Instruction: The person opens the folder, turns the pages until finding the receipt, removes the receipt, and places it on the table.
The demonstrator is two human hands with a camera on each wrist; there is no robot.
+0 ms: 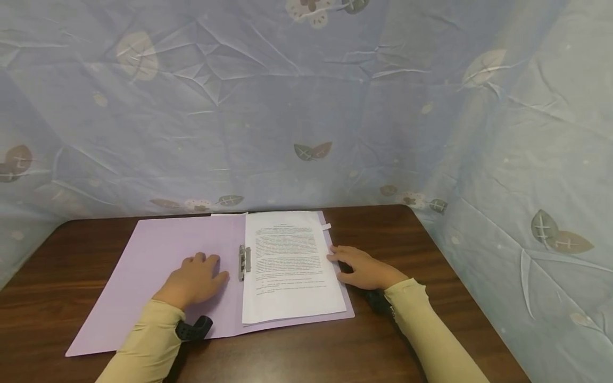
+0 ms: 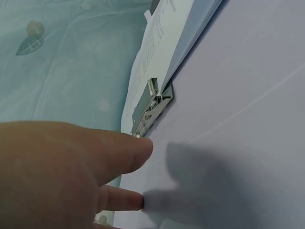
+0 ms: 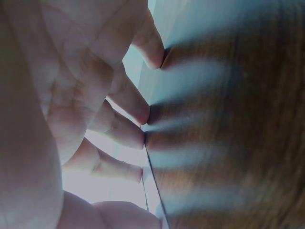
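Across the lower middle of the head view, the purple folder [image 1: 163, 255] lies spread flat on the brown table [image 1: 383, 229] before you. Its long axis goes from left to right, with the left end a little lower in the frame. The printed papers [image 1: 289, 266] lie on its right half; their long axis goes up and down the frame, with the heading at the far end, pointing away from you. The print is too small to read. Beside their left edge is the metal clip [image 1: 245, 262]; the papers cover part of it.

Your left hand [image 1: 196, 279] is over the left cover, fingers loosely apart, holding nothing, and it hides part of this cover. In the left wrist view most of its fingers are hidden or cut off, so I cannot tell how firmly they touch. Your right hand [image 1: 364, 268] has its fingers widely spaced along the folder's right edge, which they partly hide; the tips touch there. In the right wrist view, the paper side is washed out by brightness. Both sleeves [image 1: 153, 332] are cut off by the bottom of the head view.
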